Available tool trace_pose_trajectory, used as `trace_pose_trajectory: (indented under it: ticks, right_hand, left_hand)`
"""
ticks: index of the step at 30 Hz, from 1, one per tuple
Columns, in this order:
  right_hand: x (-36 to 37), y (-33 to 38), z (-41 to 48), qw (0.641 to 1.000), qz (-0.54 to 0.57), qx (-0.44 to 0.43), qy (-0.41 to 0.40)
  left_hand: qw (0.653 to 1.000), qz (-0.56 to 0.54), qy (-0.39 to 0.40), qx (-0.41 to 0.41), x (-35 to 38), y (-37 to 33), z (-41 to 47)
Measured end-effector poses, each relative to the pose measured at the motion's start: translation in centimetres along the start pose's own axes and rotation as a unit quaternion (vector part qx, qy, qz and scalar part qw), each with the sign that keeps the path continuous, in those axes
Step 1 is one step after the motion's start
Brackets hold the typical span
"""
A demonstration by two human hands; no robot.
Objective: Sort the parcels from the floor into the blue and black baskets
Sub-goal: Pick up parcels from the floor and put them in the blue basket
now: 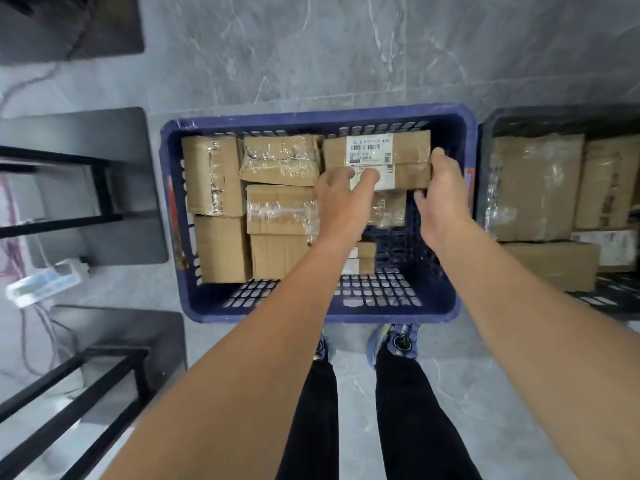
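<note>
Likely step: setting labelled brown cardboard parcel (410, 150) in far right corner of blue plastic basket (346, 318) | left hand (341, 200), right hand (441, 202) gripping its edges | next: let go.

head camera looks steeply down – close over the blue basket (311, 315).

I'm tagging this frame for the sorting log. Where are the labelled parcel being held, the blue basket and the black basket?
labelled parcel (375, 150), head view, on its white label.
blue basket (311, 116), head view, on its far rim.
black basket (554, 116), head view, on its far rim.
</note>
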State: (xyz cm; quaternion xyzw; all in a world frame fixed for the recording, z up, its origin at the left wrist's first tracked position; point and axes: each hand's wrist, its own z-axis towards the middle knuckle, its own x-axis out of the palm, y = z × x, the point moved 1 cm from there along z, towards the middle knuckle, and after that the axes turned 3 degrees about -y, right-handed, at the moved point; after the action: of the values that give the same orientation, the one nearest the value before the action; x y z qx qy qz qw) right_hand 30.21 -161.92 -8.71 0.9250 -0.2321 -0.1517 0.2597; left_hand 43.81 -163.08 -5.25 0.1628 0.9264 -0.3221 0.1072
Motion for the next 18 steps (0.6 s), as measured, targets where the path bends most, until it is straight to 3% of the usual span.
trace_pose_trajectory:
  ticks: [10,18]
  right_hand:
    - [1.3,-2.3,2.7,1.000,0.022,0.001,0.009]
    - [0.7,-2.1,3.8,0.998,-0.013,-0.008,0.067]
  left_hand:
    - [0.999,-0.024,0.000,-0.031,3.3,2.2,0.7]
    - [0.999,-0.034,0.004,-0.008,3.8,2.1,1.8]
